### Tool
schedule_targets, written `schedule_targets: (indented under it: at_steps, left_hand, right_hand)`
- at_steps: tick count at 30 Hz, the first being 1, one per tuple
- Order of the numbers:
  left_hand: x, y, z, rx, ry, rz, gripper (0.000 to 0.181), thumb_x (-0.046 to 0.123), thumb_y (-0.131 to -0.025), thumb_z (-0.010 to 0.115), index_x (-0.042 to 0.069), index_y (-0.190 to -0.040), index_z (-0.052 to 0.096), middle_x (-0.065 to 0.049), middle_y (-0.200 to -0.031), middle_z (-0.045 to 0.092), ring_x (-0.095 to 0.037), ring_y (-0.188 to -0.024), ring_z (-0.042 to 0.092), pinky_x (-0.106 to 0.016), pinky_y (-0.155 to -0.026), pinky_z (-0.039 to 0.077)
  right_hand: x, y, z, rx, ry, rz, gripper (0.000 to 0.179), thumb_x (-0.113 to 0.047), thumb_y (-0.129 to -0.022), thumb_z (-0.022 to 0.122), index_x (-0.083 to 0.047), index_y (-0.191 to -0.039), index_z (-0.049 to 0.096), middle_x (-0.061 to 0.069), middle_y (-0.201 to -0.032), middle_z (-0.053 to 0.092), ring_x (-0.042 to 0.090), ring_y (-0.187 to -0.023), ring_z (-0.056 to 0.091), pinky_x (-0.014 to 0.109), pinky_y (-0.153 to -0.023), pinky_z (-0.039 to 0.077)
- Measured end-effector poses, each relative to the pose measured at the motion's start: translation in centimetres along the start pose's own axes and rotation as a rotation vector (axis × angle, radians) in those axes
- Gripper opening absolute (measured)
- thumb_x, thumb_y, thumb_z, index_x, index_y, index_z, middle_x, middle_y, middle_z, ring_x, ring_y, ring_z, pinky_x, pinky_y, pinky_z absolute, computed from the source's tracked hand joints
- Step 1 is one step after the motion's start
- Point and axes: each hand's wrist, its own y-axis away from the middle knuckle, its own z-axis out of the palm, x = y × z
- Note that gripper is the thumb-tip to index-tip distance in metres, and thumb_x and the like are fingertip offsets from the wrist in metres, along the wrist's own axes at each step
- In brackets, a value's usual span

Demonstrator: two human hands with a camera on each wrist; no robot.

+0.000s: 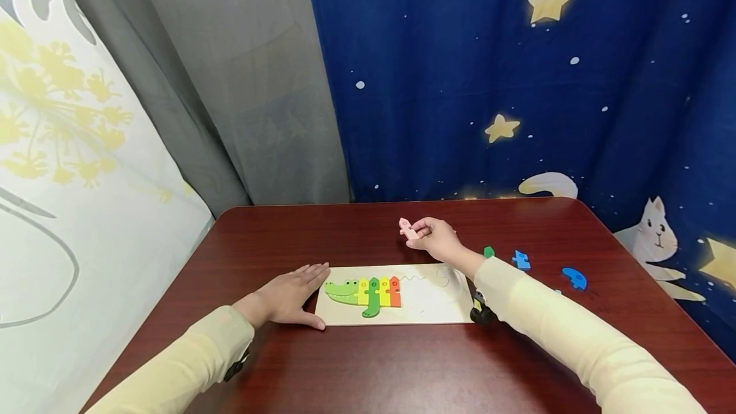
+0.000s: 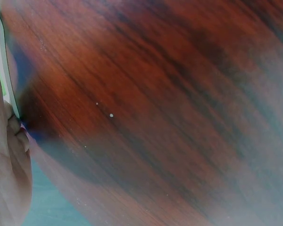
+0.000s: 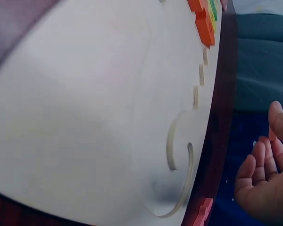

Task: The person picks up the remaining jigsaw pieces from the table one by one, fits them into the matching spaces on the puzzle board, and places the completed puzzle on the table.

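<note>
"What's on the dark red table [image 1: 356, 363]?"

"A pale board [image 1: 434, 305], its right part showing bare recesses with wavy and curled edges."

"The hands?"

"The left hand [image 1: 294, 296] rests at the board's left edge, fingers outstretched. The right hand [image 1: 437, 238] is pinching, thumb against fingers."

"And the crocodile [image 1: 374, 292]?"

"Bright — light green head, then yellow, green, yellow and orange strips, the green one ending in a leg."

"What's pinched?"

"A slim pink piece [image 1: 407, 229], pointed at one end — held beyond the board's far edge."

"Anything smaller?"

"A notched blue piece [image 1: 521, 260], on the table to the right."
</note>
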Motion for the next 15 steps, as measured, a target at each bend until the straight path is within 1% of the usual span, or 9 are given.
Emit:
schedule_targets:
  at_steps: [7,10,15]
  left_hand:
    - [0.1,0.0,-0.1,0.013,0.004,0.01,0.114,0.085,-0.078,0.043,0.001,-0.153,0.024,-0.014,-0.159,0.021,-0.027,-0.145,0.021,-0.041,-0.116,0.022]
    - [0.1,0.0,0.0,0.017,0.005,0.011,0.114,0.084,-0.078,0.043,0.001,-0.153,0.025,-0.014,-0.158,0.022,-0.027,-0.144,0.022,-0.041,-0.116,0.022]
    - [0.1,0.1,0.0,0.001,0.003,-0.007,0.115,0.086,-0.077,0.042,0.002,-0.154,0.023,-0.012,-0.159,0.02,-0.025,-0.145,0.02,-0.04,-0.116,0.021]
  right_hand:
    - [0.2,1.5,0.1,0.05,-0.007,-0.015,0.031,-0.012,-0.078,0.082,-0.003,-0.103,0.066,0.006,-0.087,0.063,0.019,-0.08,0.057,0.026,-0.066,0.048]
    - [0.2,2.1,0.2,0.056,-0.007,-0.008,0.031,-0.012,-0.078,0.083,-0.003,-0.103,0.066,0.006,-0.085,0.063,0.018,-0.078,0.057,0.025,-0.064,0.048]
    - [0.1,3.0,0.5,0.054,-0.02,-0.008,0.032,-0.011,-0.077,0.083,-0.001,-0.102,0.066,0.006,-0.083,0.063,0.017,-0.073,0.057,0.025,-0.063,0.048]
